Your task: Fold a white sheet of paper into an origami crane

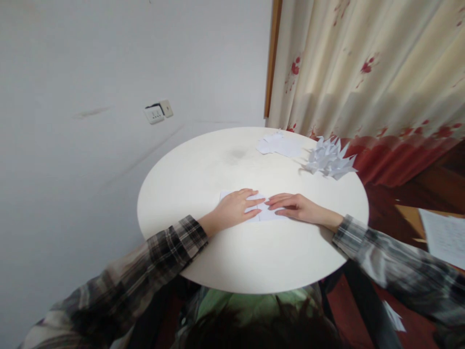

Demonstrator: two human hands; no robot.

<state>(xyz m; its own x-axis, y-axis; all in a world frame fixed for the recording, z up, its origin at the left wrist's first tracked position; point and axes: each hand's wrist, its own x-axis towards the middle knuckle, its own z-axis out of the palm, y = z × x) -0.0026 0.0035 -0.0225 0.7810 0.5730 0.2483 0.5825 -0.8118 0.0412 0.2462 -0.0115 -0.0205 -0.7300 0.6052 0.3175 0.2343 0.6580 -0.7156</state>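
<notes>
A small sheet of white paper (267, 214) lies flat on the round white table (250, 257), with a crease line showing near its middle. My left hand (240, 206) rests on the left half of the paper, fingers spread and pointing right. On the paper's right side lies my right hand (294, 206), its fingers stretched out toward the left one. Both hands press down from above, and neither grasps anything. Parts of the paper are hidden beneath them.
Toward the back right of the table stands a cluster of pointed folded paper pieces (329, 157). Loose white paper sheets (279, 144) lie beside it. A wall with a socket (154, 114) is at left; a floral curtain (363, 72) hangs at right. Written paper (445, 235) lies lower right.
</notes>
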